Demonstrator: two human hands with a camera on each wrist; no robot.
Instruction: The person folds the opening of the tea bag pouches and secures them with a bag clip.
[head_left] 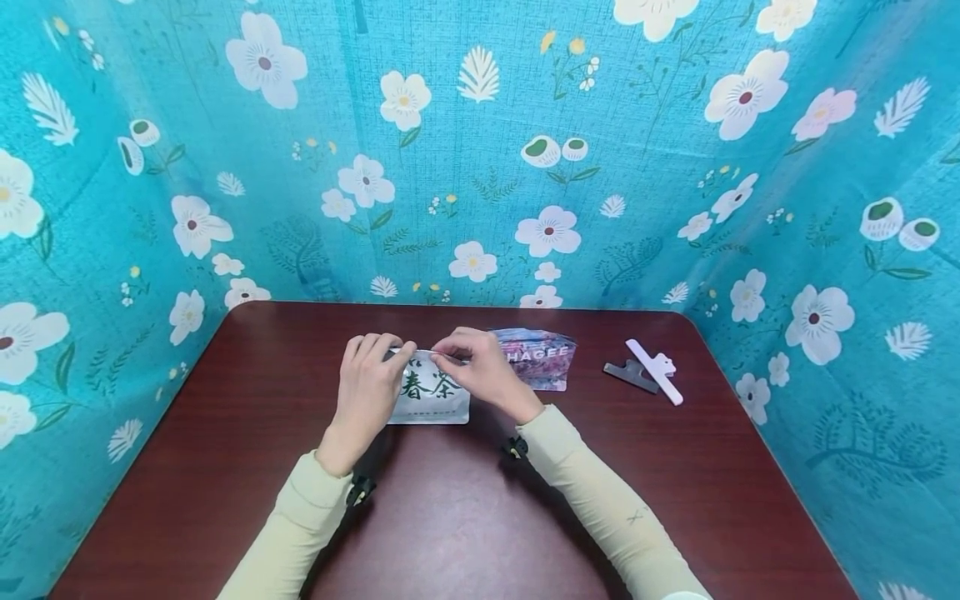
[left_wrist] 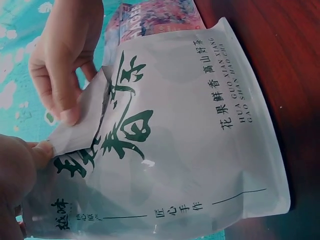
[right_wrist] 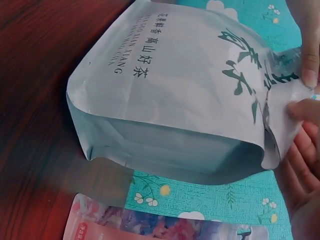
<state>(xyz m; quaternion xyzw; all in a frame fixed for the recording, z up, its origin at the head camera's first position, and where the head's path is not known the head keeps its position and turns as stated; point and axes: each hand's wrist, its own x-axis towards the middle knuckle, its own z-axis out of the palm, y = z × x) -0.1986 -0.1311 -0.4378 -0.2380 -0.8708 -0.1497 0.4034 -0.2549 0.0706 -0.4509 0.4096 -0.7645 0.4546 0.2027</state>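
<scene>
My left hand (head_left: 367, 379) and right hand (head_left: 483, 367) pinch the folded flap (left_wrist: 82, 132) atop the white pouch (head_left: 431, 406), toward the table's far side, where my pulling unevenly could tear it or let it slip.

Both hands (head_left: 369, 379) (head_left: 486, 367) gripping white pouch (head_left: 431, 398), colourful pouch (head_left: 546, 367) beside, overlapping clips (head_left: 654, 372), reddish table (head_left: 450, 517)
</scene>
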